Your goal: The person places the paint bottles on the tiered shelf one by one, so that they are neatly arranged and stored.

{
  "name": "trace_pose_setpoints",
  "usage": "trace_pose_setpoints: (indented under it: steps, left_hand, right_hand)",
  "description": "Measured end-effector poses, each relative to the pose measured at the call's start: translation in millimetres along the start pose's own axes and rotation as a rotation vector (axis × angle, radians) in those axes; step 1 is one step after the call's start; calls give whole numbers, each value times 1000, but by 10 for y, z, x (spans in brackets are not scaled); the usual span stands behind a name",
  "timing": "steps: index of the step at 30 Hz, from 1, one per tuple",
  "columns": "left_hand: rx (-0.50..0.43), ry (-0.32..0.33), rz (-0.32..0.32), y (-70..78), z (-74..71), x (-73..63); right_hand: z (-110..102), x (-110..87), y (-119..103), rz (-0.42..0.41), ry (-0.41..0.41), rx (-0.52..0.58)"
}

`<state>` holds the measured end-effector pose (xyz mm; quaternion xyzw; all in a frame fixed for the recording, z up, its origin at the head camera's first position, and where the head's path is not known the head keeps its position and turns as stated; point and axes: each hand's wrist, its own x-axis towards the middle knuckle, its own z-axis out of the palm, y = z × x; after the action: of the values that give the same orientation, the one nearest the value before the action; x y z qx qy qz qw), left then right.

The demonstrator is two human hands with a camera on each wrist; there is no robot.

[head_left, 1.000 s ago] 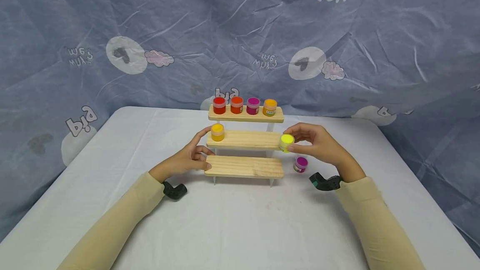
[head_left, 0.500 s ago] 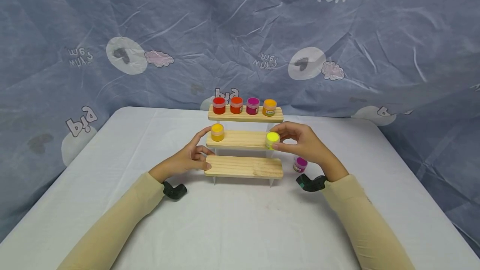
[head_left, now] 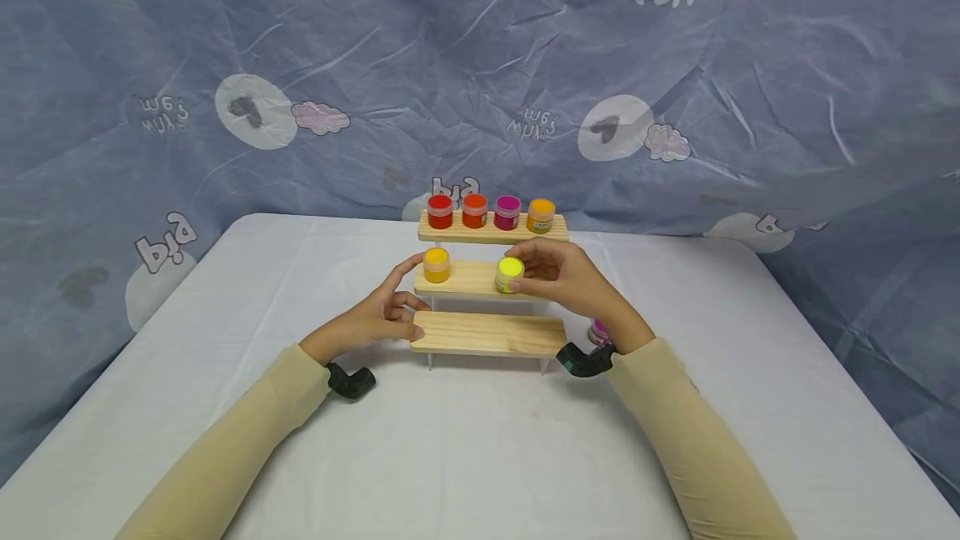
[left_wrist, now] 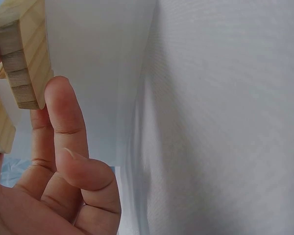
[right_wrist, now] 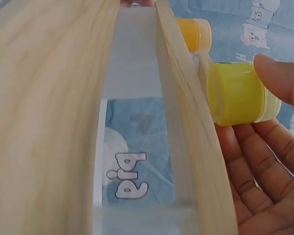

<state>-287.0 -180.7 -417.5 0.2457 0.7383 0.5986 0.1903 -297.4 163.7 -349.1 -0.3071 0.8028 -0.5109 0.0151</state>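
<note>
White bench (head_left: 480, 448), blue cloth (head_left: 450, 98) behind: wooden rack (head_left: 491, 333) held at its left end by left grip (head_left: 375, 319); yellow jar (head_left: 509, 271) pinched in right grip (head_left: 566, 275) at middle shelf (head_left: 472, 278), right of orange jar (head_left: 437, 267).

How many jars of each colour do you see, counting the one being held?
Red jar: 1
Orange-red jar: 1
Purple jars: 2, one partly hidden
Orange jar: 1
Yellow-orange jar: 1
Bright yellow jar, in right hand: 1
Total: 7

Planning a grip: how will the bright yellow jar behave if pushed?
The bright yellow jar probably feels stiff: it shows no dent in the grip. Squat and flat-based, it should slide before tipping. Toppled, it might roll, being round.
</note>
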Motion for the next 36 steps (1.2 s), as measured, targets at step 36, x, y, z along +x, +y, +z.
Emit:
trace_pose_setpoints:
  steps: [36]
  left_hand:
    - [0,8,-7,-4,3,18]
  right_hand:
    - [393,316,-87,26,47,-119]
